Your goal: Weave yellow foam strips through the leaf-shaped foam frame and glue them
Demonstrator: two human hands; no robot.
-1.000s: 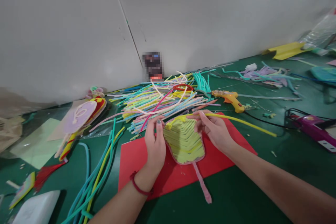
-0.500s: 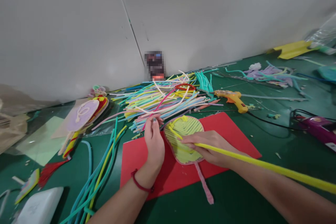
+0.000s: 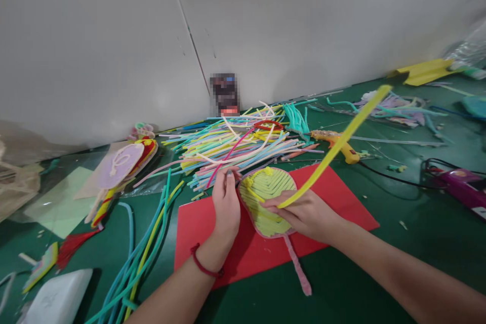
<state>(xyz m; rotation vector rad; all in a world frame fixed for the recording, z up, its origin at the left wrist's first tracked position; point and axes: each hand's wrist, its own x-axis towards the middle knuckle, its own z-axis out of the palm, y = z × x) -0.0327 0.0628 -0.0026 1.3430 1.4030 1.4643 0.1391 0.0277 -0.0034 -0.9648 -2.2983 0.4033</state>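
A small fan-shaped piece with a pink rim, pink handle and yellow-green pipe-cleaner rows lies on a red sheet. My left hand rests along its left edge, thumb and fingers pinched on the rim. My right hand lies over the fan's lower right part and pinches a long yellow pipe cleaner. The pipe cleaner's free end sticks up and to the right, blurred by motion.
A pile of coloured pipe cleaners lies behind the fan by the wall. An orange glue gun and a purple tool lie to the right. Finished fans and long teal cords are on the left, on the green table.
My right hand moved from the fan's top edge down onto its lower right part. The yellow pipe cleaner swung from pointing right, toward me, then up and to the right.
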